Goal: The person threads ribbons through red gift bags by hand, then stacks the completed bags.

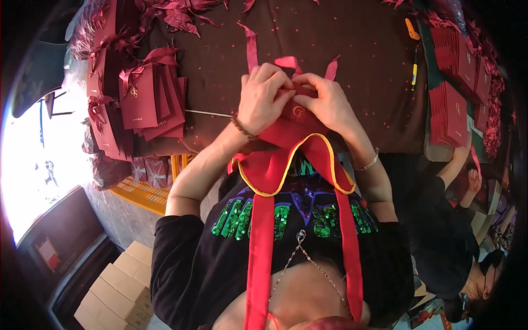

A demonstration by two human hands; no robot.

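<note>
A dark red paper bag with gold print lies in front of me at the near edge of the table, its lower part next to my red apron. Pinched closed, my left hand and my right hand meet at the bag's top edge. Between their fingertips is a red ribbon, with a loop standing up behind the fingers. Loose tails of ribbon stick out beyond both hands. The exact spot where the fingers grip is partly hidden by the fingers themselves.
Ribboned red bags are stacked at the left, and more bags stand at the right. Loose ribbons lie at the far left. An orange cutter and a yellow pen rest right of centre. A co-worker's arm reaches in at the right.
</note>
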